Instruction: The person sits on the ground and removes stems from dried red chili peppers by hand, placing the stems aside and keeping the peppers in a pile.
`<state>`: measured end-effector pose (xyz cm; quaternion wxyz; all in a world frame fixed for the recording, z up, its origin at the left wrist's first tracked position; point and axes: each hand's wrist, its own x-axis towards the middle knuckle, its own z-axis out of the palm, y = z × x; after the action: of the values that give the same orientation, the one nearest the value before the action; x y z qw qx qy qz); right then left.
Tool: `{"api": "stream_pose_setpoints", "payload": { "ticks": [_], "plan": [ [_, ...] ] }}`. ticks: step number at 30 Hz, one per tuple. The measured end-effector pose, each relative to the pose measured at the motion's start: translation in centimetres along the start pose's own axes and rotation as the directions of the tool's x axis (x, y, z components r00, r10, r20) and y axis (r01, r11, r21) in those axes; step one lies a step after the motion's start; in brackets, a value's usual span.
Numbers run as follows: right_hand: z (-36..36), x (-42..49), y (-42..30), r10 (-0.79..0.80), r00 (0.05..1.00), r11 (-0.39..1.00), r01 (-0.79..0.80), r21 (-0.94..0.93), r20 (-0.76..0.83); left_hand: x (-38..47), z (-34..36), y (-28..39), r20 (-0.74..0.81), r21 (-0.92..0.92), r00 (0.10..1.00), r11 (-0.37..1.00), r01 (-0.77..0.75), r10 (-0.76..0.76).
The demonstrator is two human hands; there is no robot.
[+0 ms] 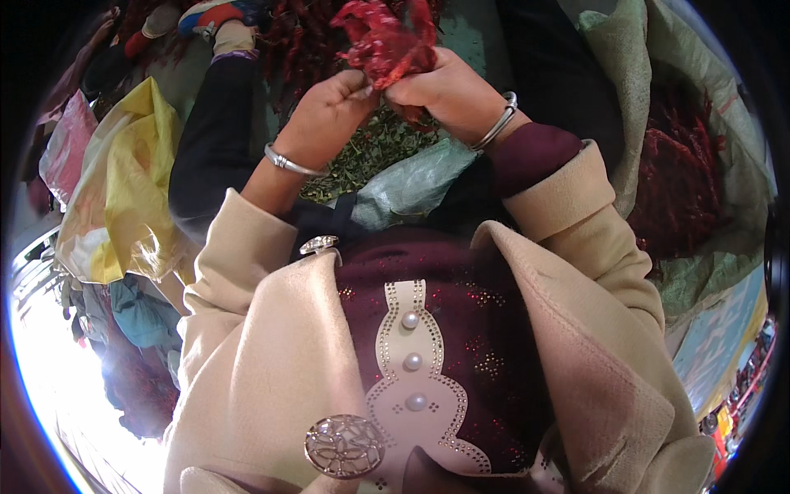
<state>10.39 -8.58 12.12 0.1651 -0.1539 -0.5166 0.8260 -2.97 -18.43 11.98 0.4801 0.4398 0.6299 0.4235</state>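
Note:
My right hand (447,92) is closed around a bunch of dried red chillies (386,43), which sticks up past the fingers. Beside it, my left hand (336,111) has its thumb and fingers pinched together at the near end of the same bunch. The exact part between those fingertips is too small to see. Below the hands, between my legs, lies a heap of green stem bits (370,151). A pale green plastic woven sheet (416,182) rests at the heap's near side.
At right stands an open woven sack (636,92) with dark red dried chillies (676,179) inside. More chillies (302,43) lie on the floor ahead. A yellow and white plastic sack (126,179) is at left. Another person's shoe (157,21) shows at upper left.

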Motion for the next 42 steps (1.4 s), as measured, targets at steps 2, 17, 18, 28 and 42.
{"api": "stream_pose_setpoints", "payload": {
  "ticks": [2,17,18,28,42],
  "plan": [
    [1.0,-0.3,-1.3,-0.04,0.999,0.98,0.042,-0.196,0.014,0.2,0.3,-0.6,-0.02,0.371,0.895,0.835,-0.407,0.445],
    [-10.2,-8.7,-9.6,-0.621,0.696,0.624,0.162,-0.764,-0.36,1.9,-3.8,-9.1,0.27,0.963,0.841,0.139,-0.232,-0.469],
    [-11.3,-10.3,-11.0,-0.688,0.626,0.538,0.1,-0.837,-0.367,2.4,-3.4,-9.3,0.273,0.957,0.897,0.193,-0.217,-0.347],
    [-25.4,-29.3,-19.5,-0.544,0.695,-0.093,-0.606,-0.79,-0.47,4.3,0.0,-12.2,0.186,0.95,0.955,0.289,-0.116,-0.229],
    [-14.9,-19.3,-15.6,-0.627,0.634,0.443,-0.187,-0.877,-0.452,3.5,-2.0,-12.6,0.22,0.958,0.944,0.239,-0.161,-0.247]
  ]
}}
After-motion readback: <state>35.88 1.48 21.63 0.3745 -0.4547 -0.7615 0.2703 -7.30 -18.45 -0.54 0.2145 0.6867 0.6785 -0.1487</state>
